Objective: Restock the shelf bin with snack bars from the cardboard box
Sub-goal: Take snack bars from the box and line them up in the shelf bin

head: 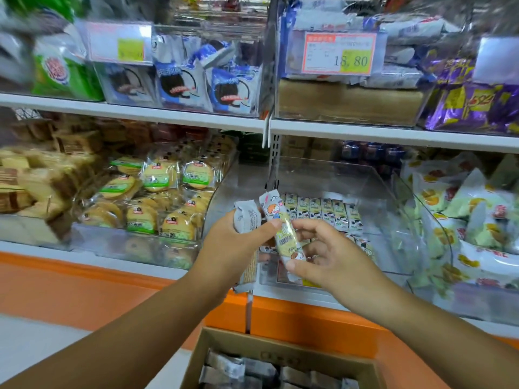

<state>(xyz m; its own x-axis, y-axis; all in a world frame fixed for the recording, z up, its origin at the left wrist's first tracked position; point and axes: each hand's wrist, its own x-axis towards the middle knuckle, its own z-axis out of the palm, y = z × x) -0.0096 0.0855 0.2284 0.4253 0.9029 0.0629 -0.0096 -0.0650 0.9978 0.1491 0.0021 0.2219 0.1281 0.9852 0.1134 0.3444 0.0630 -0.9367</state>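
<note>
The left grip [236,248] is wrapped round a small bundle of bars [246,217], grey backs showing above and below the fist, so it likely serves as a handheld supply. The right grip [328,256] pinches a single bar [276,213] between thumb and fingertips, printed face toward the camera. The bar is tilted, with the left thumb lying against it. It looks as if it is being drawn off the bundle and turned to match the stock. Just beyond both grips stands the clear bin [331,175], with a row [323,211] of like bars set on end along its back and much of its floor bare, so the restocking seems far from done. Directly below the grips the box [280,352] sits open, with more grey-wrapped bars inside. Left of the left grip a bin holds round cakes [157,197]; right of the right grip lie yellow-and-white bags [463,220]. Above runs a white shelf [168,116] with a price tag [339,53], and an orange base [84,284] lies under the bins.
</note>
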